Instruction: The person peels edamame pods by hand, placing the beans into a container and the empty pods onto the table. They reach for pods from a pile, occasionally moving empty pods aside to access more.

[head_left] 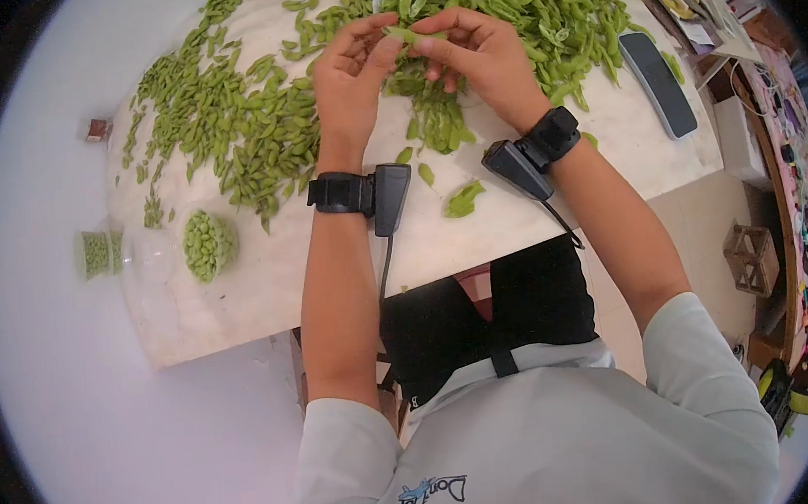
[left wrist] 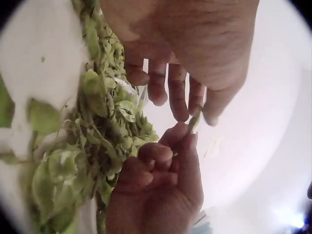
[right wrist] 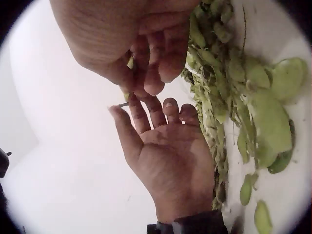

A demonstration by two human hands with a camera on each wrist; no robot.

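A green soybean pod [head_left: 405, 36] is held between both hands, over the heap of pods. My left hand [head_left: 348, 87] pinches one end between thumb and forefinger, with the other fingers loosely bent. The opposite end is pinched by my right hand [head_left: 494, 63], its thumb lying along the pod. In the left wrist view the pod [left wrist: 194, 120] is a thin sliver at the meeting fingertips. Fingers mostly cover the pod [right wrist: 126, 93] in the right wrist view. Below the hands lies a smaller pile of flattened pods [head_left: 442, 123].
Loose pods [head_left: 269, 130] spread over the table's left side; a thicker heap [head_left: 547, 17] lies behind my right hand. A clear cup of shelled beans [head_left: 209, 247] stands front left. A phone [head_left: 659, 84] lies at the right. A pod piece [head_left: 463, 199] sits near the front edge.
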